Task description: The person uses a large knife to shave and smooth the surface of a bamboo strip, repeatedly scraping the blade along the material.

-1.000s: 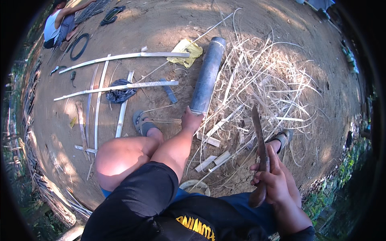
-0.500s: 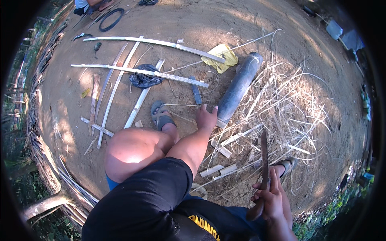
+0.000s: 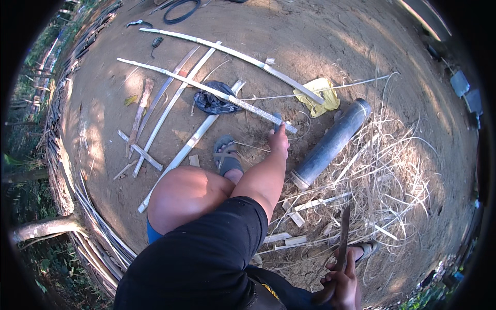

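Note:
My left hand (image 3: pixel 279 143) reaches forward, its fingertips over the near end of a pale split-bamboo strip (image 3: pixel 206 91). A blue-grey flat block (image 3: pixel 277 115) lies under the strip there, partly covered by my fingers. Whether the fingers are closed on the strip or the block cannot be made out. At lower right, my right hand (image 3: pixel 345 289) is wrapped round the handle of a long knife (image 3: pixel 344 232), its dark blade pointing up and away. A dark cylinder, perhaps a length of pipe (image 3: pixel 330 144), lies just right of my left hand.
Thin shavings (image 3: pixel 390 181) are heaped at right, with short offcuts (image 3: pixel 295 241) nearer me. More long strips (image 3: pixel 178 108) lie crossed at left, beside a black plastic bag (image 3: pixel 213 101). Farther off are a yellow bag (image 3: pixel 319 98) and a black coil (image 3: pixel 182 11). My sandalled foot (image 3: pixel 226 157) stands among them.
My left hand has moved forward from beside the cylinder's near end to the end of the bamboo strip. The view has shifted, and the knife stays in my right hand.

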A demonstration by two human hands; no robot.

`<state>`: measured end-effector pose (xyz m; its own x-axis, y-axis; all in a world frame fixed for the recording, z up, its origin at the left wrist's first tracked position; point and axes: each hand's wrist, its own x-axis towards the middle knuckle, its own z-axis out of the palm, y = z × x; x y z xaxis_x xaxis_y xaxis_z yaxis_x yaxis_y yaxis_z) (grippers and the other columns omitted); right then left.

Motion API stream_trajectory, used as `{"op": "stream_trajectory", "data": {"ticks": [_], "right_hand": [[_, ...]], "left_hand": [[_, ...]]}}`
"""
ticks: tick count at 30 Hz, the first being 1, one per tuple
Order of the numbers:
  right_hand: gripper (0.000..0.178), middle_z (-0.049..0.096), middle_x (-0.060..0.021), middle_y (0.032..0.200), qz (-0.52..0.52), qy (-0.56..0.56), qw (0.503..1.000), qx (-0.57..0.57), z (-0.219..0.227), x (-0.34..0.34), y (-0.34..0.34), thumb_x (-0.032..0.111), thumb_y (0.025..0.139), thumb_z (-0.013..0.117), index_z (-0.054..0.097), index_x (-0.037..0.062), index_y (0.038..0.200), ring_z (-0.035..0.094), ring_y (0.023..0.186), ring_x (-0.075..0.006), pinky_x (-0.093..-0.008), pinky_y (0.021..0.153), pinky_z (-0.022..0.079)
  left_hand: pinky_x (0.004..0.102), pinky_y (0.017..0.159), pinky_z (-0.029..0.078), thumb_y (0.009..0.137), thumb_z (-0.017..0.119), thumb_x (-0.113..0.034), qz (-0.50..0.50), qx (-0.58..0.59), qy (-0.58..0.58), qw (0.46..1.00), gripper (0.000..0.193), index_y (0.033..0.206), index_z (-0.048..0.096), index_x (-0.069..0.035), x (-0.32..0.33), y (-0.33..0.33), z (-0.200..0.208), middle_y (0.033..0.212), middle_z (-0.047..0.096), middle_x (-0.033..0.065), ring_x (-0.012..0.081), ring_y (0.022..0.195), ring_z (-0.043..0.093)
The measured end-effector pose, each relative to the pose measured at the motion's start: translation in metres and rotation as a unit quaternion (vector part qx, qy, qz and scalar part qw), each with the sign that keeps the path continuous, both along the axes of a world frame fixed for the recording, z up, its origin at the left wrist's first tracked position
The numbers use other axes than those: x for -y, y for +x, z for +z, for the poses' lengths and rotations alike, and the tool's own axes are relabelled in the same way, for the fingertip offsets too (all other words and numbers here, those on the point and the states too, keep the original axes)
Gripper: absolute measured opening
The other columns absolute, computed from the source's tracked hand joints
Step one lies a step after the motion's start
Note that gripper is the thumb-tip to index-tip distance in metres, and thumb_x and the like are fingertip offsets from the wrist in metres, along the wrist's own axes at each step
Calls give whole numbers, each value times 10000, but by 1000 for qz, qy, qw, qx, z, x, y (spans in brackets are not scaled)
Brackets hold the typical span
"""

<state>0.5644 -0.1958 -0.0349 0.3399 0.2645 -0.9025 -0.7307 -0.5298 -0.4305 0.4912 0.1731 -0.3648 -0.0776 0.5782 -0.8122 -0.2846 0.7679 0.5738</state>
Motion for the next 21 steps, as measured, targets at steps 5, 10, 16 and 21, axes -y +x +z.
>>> {"op": "stream_trajectory", "data": {"ticks": [5,10,16,21], "right_hand": [[942,572,-187,1025,40,-16,999,6,7,-12,3,-54,762,523,23,136,1538,576,621,-200,-340,571,542],[763,549,-122,1007,61,22,997,50,13,-13,-4,-13,771,536,251,119,1467,558,677,-163,-283,573,515],[822,565,-163,1042,90,0,994,57,20,-13,-9,-22,771,511,183,105,1514,580,661,-207,-296,575,522],[845,570,-190,1042,127,5,990,63,-8,25,-8,-27,780,487,116,89,1530,589,657,-223,-303,573,527]], "left_hand": [[521,1000,366,889,603,-525,35,98,-11,994,679,1406,392,-138,-18,-4,3,1417,436,122,312,1315,397],[493,1004,357,905,575,-536,19,110,-6,994,631,1393,433,-161,-12,-2,12,1375,480,85,280,1288,426],[400,843,461,869,680,-400,4,-98,47,994,571,1231,498,2,-6,-6,-6,1038,622,156,280,954,609],[466,1008,405,826,699,-347,-70,-408,194,890,648,1277,448,44,-4,16,0,1216,523,228,396,1155,515]]}}
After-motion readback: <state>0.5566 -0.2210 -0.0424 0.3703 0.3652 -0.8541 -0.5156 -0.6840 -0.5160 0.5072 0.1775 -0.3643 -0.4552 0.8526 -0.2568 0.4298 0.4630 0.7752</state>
